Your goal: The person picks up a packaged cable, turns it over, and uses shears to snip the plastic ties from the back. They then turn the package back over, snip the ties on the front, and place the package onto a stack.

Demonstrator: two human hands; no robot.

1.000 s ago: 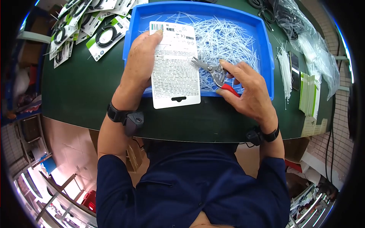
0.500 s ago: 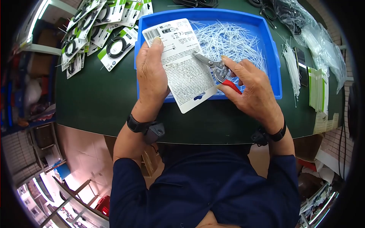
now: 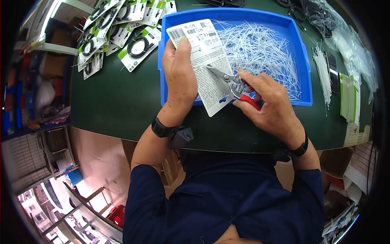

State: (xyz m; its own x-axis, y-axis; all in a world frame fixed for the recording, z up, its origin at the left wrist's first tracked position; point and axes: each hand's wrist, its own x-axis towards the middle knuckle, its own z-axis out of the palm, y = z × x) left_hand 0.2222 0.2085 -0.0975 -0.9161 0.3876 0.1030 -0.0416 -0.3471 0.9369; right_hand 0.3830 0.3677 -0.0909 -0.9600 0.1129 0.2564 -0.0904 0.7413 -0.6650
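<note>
My left hand (image 3: pixel 180 77) grips a white printed packaging card (image 3: pixel 211 87) by its left side, with the thumb on the front near the barcode. The card is tilted, its hang hole at the lower end. My right hand (image 3: pixel 273 103) is closed around red-handled snips (image 3: pixel 248 101). Their metal blades lie over the printed text at mid-card, tips close to a small pale bit on its surface and near my left hand. Under the card sits a blue tray (image 3: pixel 305 83) with a loose heap of white cable ties (image 3: pixel 260 53).
Carded black cables (image 3: pixel 139 47) are piled at the back left. To the right lie a bundle of white cable ties (image 3: pixel 323 75), a stack of green-edged cards (image 3: pixel 349 97) and a clear plastic bag (image 3: pixel 345 44). Coiled black cables (image 3: pixel 221 3) rest behind the tray.
The snips have moved across the card toward my left hand, and their tips now reach the small pale bit. The whole view has shifted, so the table appears farther right.
</note>
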